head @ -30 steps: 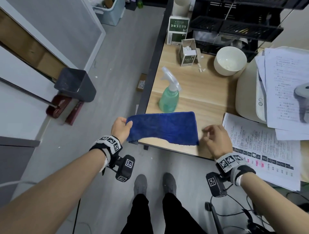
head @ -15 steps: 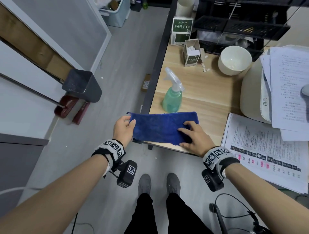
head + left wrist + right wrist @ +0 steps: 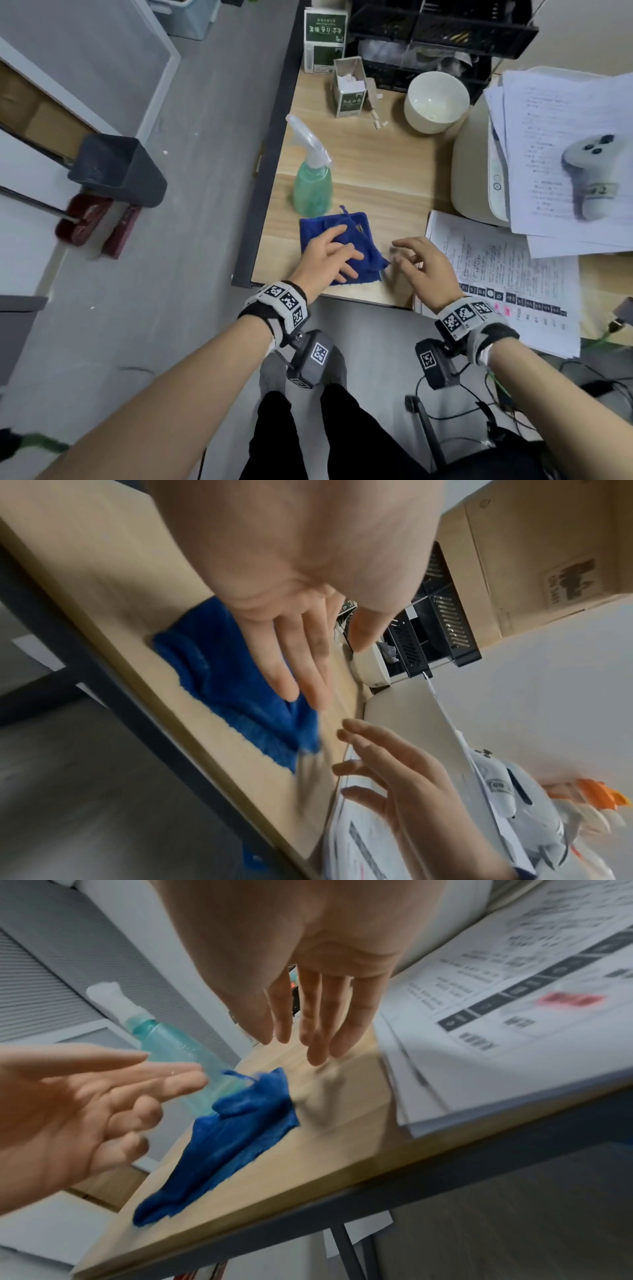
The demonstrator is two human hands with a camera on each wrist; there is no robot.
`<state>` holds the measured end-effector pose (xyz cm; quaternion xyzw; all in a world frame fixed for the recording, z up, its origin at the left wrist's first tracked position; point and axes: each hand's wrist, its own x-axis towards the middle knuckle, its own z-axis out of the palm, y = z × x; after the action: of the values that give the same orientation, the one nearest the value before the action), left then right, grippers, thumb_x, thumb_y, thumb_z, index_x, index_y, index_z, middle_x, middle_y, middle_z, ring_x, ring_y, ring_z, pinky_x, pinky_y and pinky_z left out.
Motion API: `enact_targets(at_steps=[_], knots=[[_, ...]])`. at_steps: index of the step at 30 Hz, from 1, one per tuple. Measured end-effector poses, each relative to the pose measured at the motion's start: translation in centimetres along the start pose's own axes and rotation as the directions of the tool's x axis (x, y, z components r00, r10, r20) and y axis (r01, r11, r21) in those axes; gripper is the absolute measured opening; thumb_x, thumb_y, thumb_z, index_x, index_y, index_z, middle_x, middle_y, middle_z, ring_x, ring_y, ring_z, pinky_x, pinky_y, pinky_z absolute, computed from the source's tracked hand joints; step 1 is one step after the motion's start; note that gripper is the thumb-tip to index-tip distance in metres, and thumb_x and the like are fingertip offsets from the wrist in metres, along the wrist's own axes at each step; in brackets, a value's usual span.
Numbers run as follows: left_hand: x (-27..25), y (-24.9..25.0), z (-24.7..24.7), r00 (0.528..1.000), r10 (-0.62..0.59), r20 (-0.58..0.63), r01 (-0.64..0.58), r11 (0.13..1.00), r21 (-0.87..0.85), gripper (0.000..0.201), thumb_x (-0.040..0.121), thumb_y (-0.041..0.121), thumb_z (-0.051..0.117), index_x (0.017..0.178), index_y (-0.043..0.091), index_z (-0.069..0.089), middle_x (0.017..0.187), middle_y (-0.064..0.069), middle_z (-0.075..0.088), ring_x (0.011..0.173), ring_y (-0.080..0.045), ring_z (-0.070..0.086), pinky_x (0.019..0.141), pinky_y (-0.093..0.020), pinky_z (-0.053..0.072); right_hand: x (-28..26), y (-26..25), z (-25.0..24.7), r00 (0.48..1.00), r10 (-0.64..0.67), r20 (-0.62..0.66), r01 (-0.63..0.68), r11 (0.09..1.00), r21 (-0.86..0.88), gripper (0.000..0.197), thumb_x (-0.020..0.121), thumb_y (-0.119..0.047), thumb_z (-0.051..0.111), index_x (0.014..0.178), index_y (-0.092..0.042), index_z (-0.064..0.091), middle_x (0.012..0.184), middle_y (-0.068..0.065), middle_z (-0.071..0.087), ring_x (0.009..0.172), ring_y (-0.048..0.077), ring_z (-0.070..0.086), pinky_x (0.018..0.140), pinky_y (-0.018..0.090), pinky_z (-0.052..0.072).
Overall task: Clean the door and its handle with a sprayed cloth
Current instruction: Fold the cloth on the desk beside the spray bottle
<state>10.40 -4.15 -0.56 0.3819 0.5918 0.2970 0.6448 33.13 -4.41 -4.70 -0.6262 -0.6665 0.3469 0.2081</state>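
Fingers [image 3: 337, 240] of both hands spread straight, empty, above the folded fuzzy blue cloth [image 3: 356, 233].

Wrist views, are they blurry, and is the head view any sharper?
Left wrist view: fingers and cloth edge smeared by motion. Right wrist view: right hand close and soft, papers streaked. Head view: mostly sharper, bottle crisp, right hand slightly blurred, edges bowed by the wide lens.
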Motion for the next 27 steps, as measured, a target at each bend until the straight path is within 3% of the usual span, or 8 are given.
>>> enact_targets(at_steps=[3, 6, 8, 10, 14, 18, 24, 27], knots=[[-0.6, -1.1, -2.1, 0.985, -0.002, -0.174, 0.015, 0.997, 0.073, 0.027, 0.099, 0.012, 0.051, 0.126, 0.015, 0.057, 0.088, -0.009, 0.074, 0.065, -0.020, 0.063, 0.056, -0.028, 0.051, 0.1, -0.1, -0.1, 0.998, 0.052, -0.029, -0.050, 0.997, 0.050, 0.019, 0.096, -0.014, 0.062, 0.112, -0.019, 0.070, 0.113, -0.003, 0.066, 0.083, -0.002, 0.058, 0.074, 0.011, 0.042], [0.0, -2.9, -5.4, 0.889, 0.007, -0.459, 0.141, 0.947, 0.287, 0.023, 0.088, 0.033, 0.054, 0.107, 0.024, 0.065, 0.079, 0.001, 0.074, 0.074, -0.024, 0.068, 0.071, -0.033, 0.058, 0.4, -1.3, 0.7, 0.996, 0.085, -0.019, -0.083, 0.991, 0.109, 0.016, 0.096, -0.013, 0.062, 0.107, -0.019, 0.072, 0.105, -0.005, 0.070, 0.081, 0.001, 0.060, 0.075, 0.022, 0.047], [0.3, -3.3, -6.3, 0.877, -0.057, -0.477, 0.261, 0.890, 0.373, 0.034, 0.075, 0.052, 0.056, 0.100, 0.031, 0.062, 0.085, 0.001, 0.075, 0.089, -0.027, 0.070, 0.082, -0.040, 0.058, 0.8, -2.1, 1.4, 0.998, 0.069, 0.014, -0.070, 0.995, 0.074, 0.016, 0.095, -0.017, 0.063, 0.108, -0.020, 0.070, 0.105, -0.005, 0.068, 0.083, 0.009, 0.062, 0.078, 0.032, 0.051], [0.7, -3.3, -5.8, 0.882, -0.110, -0.457, 0.310, 0.867, 0.391, 0.042, 0.068, 0.059, 0.060, 0.099, 0.031, 0.064, 0.092, 0.000, 0.075, 0.093, -0.029, 0.069, 0.083, -0.040, 0.058, 1.4, -2.6, 2.1, 0.994, 0.086, 0.062, -0.082, 0.994, -0.073, 0.024, 0.094, -0.029, 0.063, 0.116, -0.021, 0.065, 0.111, -0.004, 0.063, 0.090, 0.016, 0.060, 0.082, 0.036, 0.050], [1.4, -2.6, -3.8, 0.882, -0.071, -0.465, 0.315, 0.825, 0.470, 0.029, 0.081, 0.051, 0.067, 0.095, 0.025, 0.068, 0.098, 0.003, 0.072, 0.093, -0.028, 0.067, 0.083, -0.038, 0.057, 3.3, -3.2, 3.1, 0.968, 0.247, 0.049, -0.233, 0.951, -0.205, 0.033, 0.091, -0.053, 0.058, 0.100, -0.021, 0.063, 0.101, -0.001, 0.067, 0.089, 0.024, 0.062, 0.078, 0.038, 0.052], [1.8, -2.3, -3.2, 0.880, -0.071, -0.470, 0.319, 0.822, 0.472, 0.024, 0.086, 0.041, 0.066, 0.069, 0.025, 0.059, 0.093, 0.000, 0.074, 0.088, -0.032, 0.068, 0.079, -0.039, 0.057, 4.8, -3.6, 3.3, 0.941, 0.332, 0.070, -0.293, 0.898, -0.329, 0.023, 0.085, -0.048, 0.065, 0.084, -0.026, 0.064, 0.089, -0.002, 0.069, 0.085, 0.026, 0.064, 0.069, 0.032, 0.049], [0.7, -2.7, -3.8, 0.858, -0.070, -0.509, 0.321, 0.847, 0.424, 0.021, 0.089, 0.034, 0.063, 0.070, 0.027, 0.056, 0.096, 0.001, 0.073, 0.092, -0.029, 0.067, 0.081, -0.038, 0.056, 3.3, -3.3, 3.0, 0.922, 0.385, -0.028, -0.386, 0.914, -0.123, 0.025, 0.086, -0.045, 0.063, 0.075, -0.022, 0.062, 0.077, -0.006, 0.068, 0.077, 0.023, 0.064, 0.065, 0.030, 0.045], [0.4, -2.7, -3.9, 0.861, -0.067, -0.503, 0.309, 0.857, 0.414, 0.016, 0.093, 0.035, 0.058, 0.081, 0.025, 0.057, 0.099, -0.002, 0.072, 0.094, -0.031, 0.066, 0.085, -0.041, 0.055, 2.5, -3.2, 3.6, 0.921, 0.390, -0.002, -0.387, 0.913, -0.126, 0.030, 0.087, -0.049, 0.063, 0.076, -0.022, 0.063, 0.078, -0.004, 0.069, 0.080, 0.025, 0.064, 0.066, 0.031, 0.045]])
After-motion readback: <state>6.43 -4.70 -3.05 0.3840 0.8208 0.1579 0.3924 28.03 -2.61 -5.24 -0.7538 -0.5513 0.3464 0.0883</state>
